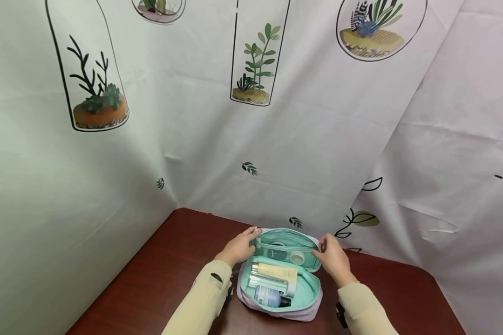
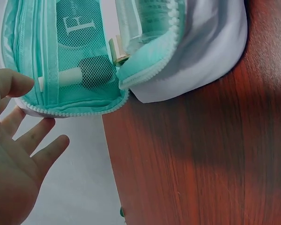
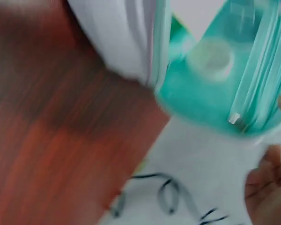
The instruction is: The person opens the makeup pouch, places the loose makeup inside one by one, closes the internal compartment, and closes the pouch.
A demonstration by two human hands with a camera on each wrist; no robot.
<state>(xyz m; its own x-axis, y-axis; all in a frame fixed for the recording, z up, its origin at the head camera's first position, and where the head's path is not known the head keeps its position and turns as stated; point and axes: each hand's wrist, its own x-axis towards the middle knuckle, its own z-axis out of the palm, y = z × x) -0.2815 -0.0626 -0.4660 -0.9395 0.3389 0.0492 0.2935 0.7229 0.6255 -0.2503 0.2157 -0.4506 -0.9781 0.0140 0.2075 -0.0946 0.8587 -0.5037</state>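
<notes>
A lilac toiletry bag (image 1: 306, 314) with a mint lining lies unzipped, its lid (image 1: 308, 242) raised at the back. My left hand (image 1: 240, 246) holds the lid's left edge, thumb on the inside and fingers spread behind. At the right edge my right hand (image 1: 334, 260) pinches the lid; that hand is partly cut off and blurred in the right wrist view. Inside the base lie a pale yellow tube (image 1: 276, 271), a clear bottle (image 1: 268, 283) and a blue bottle (image 1: 267, 296) with a black cap. Behind the lid's mesh sit a dark-capped white item (image 2: 96, 72) and a round white one (image 1: 297, 257).
The bag rests on a dark red wooden table (image 1: 151, 279). White cloth (image 1: 201, 153) printed with plants hangs behind and at the left of it, close to the table's edges.
</notes>
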